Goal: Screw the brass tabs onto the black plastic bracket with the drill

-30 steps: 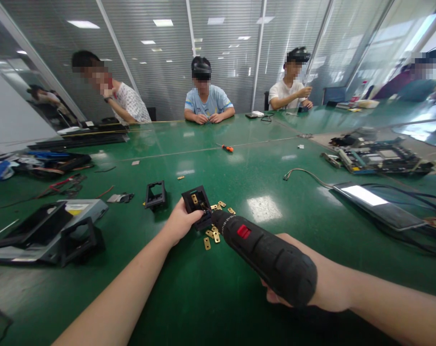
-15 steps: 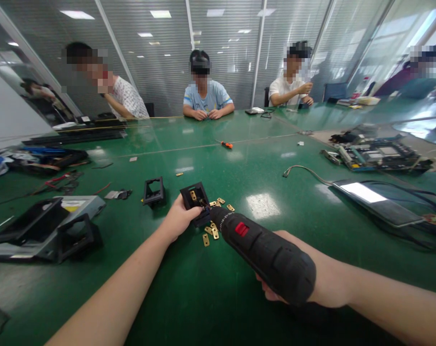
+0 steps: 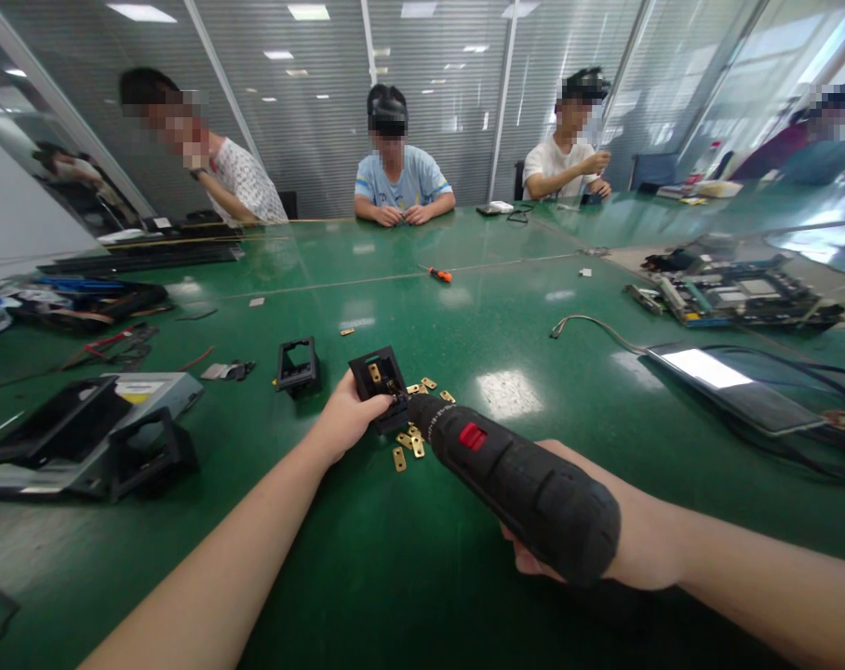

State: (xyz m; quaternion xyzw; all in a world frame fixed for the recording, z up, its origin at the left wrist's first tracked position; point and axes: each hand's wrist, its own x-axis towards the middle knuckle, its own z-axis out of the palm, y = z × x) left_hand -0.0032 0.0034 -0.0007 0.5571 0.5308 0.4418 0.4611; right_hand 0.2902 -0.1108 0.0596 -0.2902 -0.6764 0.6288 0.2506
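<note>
My left hand (image 3: 347, 416) grips a black plastic frame (image 3: 373, 356) by its near left edge, thumb over the rim. A brass plate (image 3: 374, 372) with holes sits inside the frame. Wrapped round the grip of a black cordless drill (image 3: 527, 489) with a red switch is my right hand (image 3: 534, 549), partly hidden beneath the tool's body. The drill's front end points into the frame, and its tip is hard to make out there. Several loose brass plates (image 3: 418, 447) lie on the green table around the frame.
A second black frame (image 3: 298, 368) stands left of my left hand, and a third (image 3: 150, 451) leans by a grey metal housing (image 3: 185, 395). An orange screwdriver (image 3: 440, 274) lies ahead. To the right are a flat panel (image 3: 736, 391) with cables and a circuit board (image 3: 744, 293). Several people sit opposite.
The view has shifted slightly. Both hands keep their hold, and the drill stays against the frame with almost no movement. The person at the far left has changed the pose of a raised hand.
</note>
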